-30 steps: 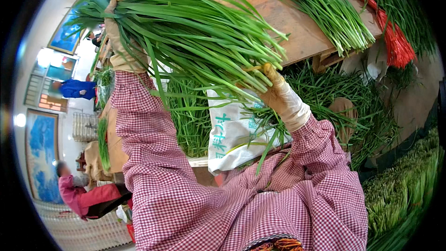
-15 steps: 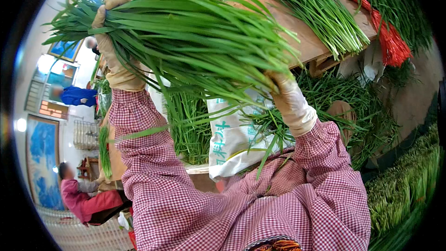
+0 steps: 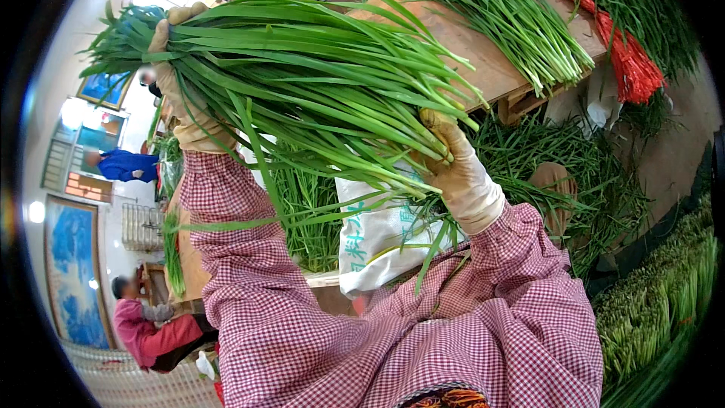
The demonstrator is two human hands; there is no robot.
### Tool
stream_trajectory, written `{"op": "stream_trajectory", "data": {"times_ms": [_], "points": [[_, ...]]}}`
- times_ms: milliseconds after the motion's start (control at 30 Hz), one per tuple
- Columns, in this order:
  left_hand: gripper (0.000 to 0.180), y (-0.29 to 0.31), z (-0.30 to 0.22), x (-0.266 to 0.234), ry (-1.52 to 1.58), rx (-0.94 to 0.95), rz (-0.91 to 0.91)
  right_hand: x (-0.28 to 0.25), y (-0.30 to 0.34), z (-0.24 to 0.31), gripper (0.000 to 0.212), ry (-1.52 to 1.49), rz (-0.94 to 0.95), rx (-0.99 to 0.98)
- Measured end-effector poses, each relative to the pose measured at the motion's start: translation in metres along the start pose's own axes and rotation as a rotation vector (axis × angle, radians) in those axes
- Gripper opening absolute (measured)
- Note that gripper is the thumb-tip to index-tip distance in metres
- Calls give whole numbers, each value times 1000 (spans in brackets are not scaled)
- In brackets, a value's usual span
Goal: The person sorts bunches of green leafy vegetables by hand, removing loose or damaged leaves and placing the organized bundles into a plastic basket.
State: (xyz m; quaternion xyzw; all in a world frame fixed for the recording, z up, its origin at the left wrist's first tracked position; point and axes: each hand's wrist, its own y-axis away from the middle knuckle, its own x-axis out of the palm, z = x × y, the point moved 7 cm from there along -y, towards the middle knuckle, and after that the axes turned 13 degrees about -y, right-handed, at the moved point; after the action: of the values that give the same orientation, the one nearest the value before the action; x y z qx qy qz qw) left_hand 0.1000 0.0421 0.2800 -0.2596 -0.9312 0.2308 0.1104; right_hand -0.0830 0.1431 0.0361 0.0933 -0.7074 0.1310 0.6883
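Observation:
A large bunch of garlic chives [image 3: 302,60] is held up in front of me, leaf tips to the left and pale stem ends to the right. My left hand [image 3: 172,87], in a pale glove, is wrapped round the leafy end. At the stem end, my gloved right hand [image 3: 459,170] has its fingers closed on some of the stems, and other stems fan out above it. A white sack with green print [image 3: 370,238] lies over my lap, with loose leaves on it.
Another bunch of chives [image 3: 513,23] lies on the wooden table [image 3: 491,79], beside a bundle of red ties [image 3: 630,60]. Loose leaves [image 3: 529,151] are heaped below it. Many chives [image 3: 657,310] stand packed at the lower right. One person in blue [image 3: 124,165] and another in pink [image 3: 147,332] are at the left.
My right hand has moved slightly down and left along the stems. The stem ends are spread further apart, with several drooping lower. My left hand keeps its grip, lowered slightly.

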Motion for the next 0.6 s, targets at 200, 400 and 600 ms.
{"op": "stream_trajectory", "data": {"times_ms": [200, 400, 600], "points": [[20, 3, -9, -27, -131, 39, -143, 3, -3, -9, 35, -25, 162, 112], [26, 2, -10, -42, -164, 53, -105, 13, 5, -11, 33, 4, 126, 110], [22, -5, -10, -89, -125, -59, -228, -30, 46, 39, 44, 427, 168, 89]]}}
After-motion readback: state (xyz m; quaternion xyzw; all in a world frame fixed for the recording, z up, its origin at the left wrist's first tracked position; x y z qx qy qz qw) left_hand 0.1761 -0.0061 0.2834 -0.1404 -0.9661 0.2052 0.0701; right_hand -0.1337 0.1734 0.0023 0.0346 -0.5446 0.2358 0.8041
